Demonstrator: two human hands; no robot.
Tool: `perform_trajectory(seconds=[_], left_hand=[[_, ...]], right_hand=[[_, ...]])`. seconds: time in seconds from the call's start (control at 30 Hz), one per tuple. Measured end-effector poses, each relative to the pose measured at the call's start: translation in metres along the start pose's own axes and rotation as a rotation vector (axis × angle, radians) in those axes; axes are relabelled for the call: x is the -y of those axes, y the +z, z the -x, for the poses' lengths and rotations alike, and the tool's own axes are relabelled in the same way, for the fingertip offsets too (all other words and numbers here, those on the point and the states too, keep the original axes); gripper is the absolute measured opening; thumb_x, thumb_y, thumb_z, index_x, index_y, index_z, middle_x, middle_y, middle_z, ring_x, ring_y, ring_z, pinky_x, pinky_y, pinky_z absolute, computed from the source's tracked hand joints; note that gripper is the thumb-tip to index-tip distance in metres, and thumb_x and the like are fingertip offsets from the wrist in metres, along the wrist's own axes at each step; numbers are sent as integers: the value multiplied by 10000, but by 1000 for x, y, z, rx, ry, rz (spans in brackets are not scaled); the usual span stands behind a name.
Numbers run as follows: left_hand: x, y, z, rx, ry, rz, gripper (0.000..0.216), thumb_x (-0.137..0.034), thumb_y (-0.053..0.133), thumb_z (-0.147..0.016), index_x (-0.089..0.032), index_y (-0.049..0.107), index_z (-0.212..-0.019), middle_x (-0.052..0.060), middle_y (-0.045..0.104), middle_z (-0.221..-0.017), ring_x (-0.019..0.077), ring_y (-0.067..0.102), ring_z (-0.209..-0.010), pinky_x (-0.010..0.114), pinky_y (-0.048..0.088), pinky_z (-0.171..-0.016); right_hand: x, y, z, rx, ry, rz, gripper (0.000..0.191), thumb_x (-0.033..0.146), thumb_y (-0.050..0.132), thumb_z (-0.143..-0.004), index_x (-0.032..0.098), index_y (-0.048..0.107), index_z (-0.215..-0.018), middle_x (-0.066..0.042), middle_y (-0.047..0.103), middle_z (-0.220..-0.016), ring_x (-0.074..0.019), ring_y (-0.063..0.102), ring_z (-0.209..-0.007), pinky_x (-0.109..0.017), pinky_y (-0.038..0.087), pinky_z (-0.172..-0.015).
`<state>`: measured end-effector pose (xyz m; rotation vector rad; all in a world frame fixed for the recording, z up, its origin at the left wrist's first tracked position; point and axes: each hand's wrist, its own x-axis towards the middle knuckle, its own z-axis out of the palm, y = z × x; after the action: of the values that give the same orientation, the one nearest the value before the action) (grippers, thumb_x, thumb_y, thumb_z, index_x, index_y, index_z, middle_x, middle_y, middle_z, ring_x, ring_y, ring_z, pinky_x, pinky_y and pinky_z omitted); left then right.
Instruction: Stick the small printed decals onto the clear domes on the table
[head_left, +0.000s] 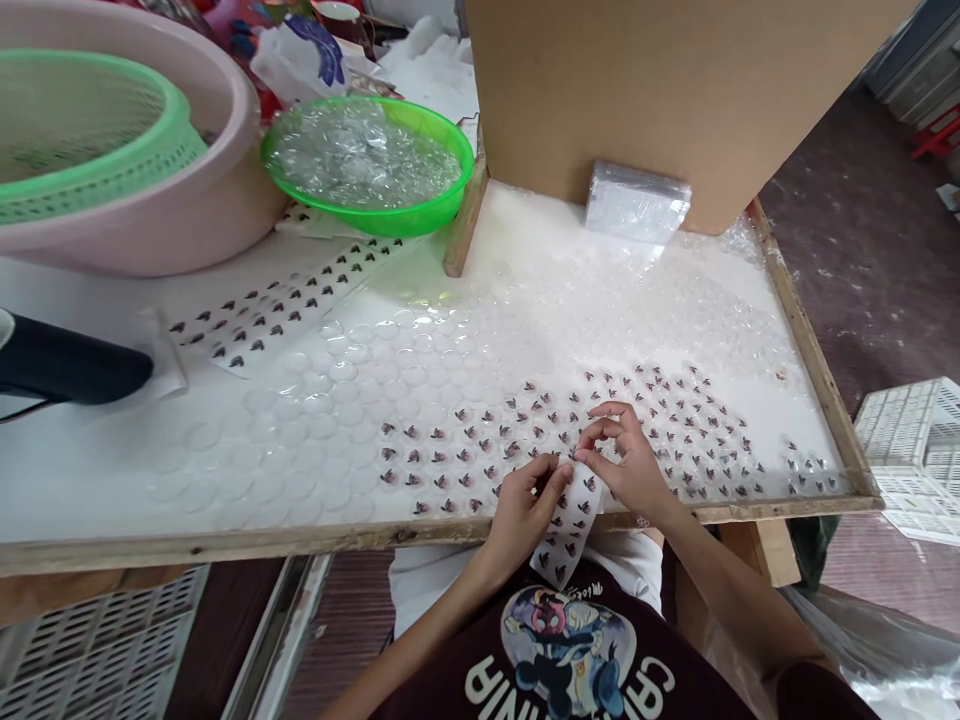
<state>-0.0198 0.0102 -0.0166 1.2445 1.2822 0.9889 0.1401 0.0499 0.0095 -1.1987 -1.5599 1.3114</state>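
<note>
A white strip of stickers with small dark and pink printed figures hangs over the table's front edge. My left hand is closed, pinching the strip near its top between thumb and fingers. Right beside it, my right hand has its thumb and fingertips brought together at the strip's upper end. Whatever lies between those fingertips is too small to make out. Around both hands, clear round discs lie in rows on the white tabletop, and many of them show the same printed figure. Farther left, the discs are plain.
A green bowl full of clear pieces stands at the back, beside a pink basin holding a green strainer. More sticker sheets lie left, near a black cylinder. A cardboard box and plastic-wrapped pack stand behind. Wooden strips edge the table.
</note>
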Motion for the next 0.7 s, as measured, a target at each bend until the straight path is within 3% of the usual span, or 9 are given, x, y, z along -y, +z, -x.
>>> perform_trajectory(seconds=[0.23, 0.4, 0.7], left_hand=[[13, -7, 4, -65, 25, -29, 386, -406, 500, -925, -202, 400, -613, -51, 345, -586, 115, 320, -564, 241, 286, -546], [20, -9, 7, -108, 73, -60, 369, -377, 486, -939, -199, 404, -626, -49, 342, -598, 112, 325, -570, 244, 279, -547], [23, -9, 5, -88, 128, -70, 358, -334, 482, -941, -201, 368, -628, -54, 333, -592, 105, 326, -558, 236, 279, -545]], right_hand=[[-2, -16, -59, -158, -104, -30, 469, 344, 679, -847, 281, 348, -1173, 30, 620, -816, -169, 590, -797, -340, 446, -803], [-30, -19, -115, -182, 12, 87, 487, 266, 636, -761, 249, 357, -1160, 53, 612, -747, -160, 581, -714, -318, 431, -732], [-47, -11, -136, -159, 93, 307, 457, 220, 557, -738, 240, 374, -1156, 39, 621, -749, -182, 619, -734, -329, 470, -747]])
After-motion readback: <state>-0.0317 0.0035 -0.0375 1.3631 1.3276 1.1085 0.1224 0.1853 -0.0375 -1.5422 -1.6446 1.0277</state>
